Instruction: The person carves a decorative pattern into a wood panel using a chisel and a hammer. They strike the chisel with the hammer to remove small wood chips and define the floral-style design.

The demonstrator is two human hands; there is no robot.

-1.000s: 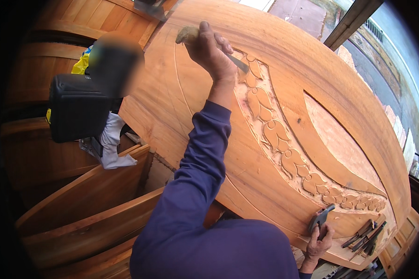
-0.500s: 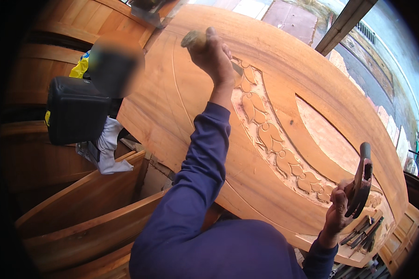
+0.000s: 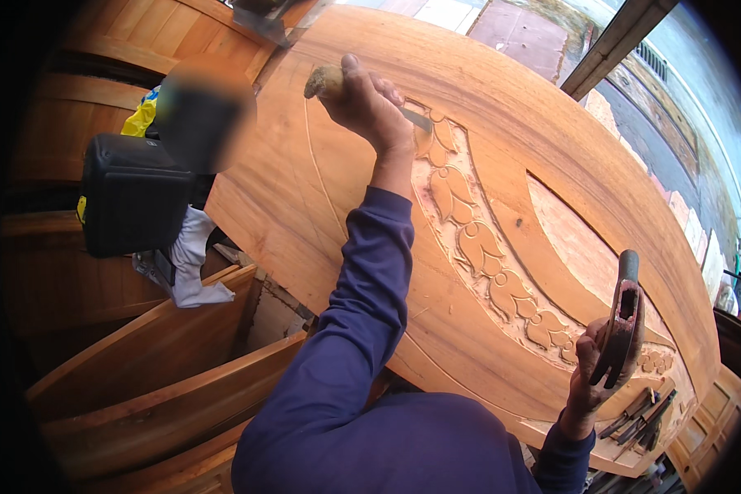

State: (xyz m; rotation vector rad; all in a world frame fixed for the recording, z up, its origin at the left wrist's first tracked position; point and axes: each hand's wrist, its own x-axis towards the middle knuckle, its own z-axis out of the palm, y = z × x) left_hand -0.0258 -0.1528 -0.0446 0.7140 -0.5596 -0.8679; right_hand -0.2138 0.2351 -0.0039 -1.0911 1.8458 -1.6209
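Observation:
My left hand (image 3: 370, 107) is wrapped round the pale, worn handle (image 3: 324, 82) of a chisel. Its flat blade (image 3: 417, 119) points down-right at the top end of a band of carved flower and leaf shapes (image 3: 477, 243) on a large curved wooden panel (image 3: 321, 230). My right hand (image 3: 593, 354) grips a dark, long tool (image 3: 616, 329) with a slotted body and a rounded grey tip, held upright above the right part of the panel. Several dark carving tools (image 3: 640, 420) lie below it on the panel.
At the left sit a black case (image 3: 128, 198), a white cloth (image 3: 196, 263), a yellow item (image 3: 140, 115) and a blurred dark patch. More wooden panels (image 3: 140, 362) stand lower left. A timber post (image 3: 616, 49) rises at upper right, beyond the panel's edge.
My right hand has risen from the panel's lower right with the dark tool, now turned upright, and shifted slightly left since half a second ago. My left hand has moved only slightly.

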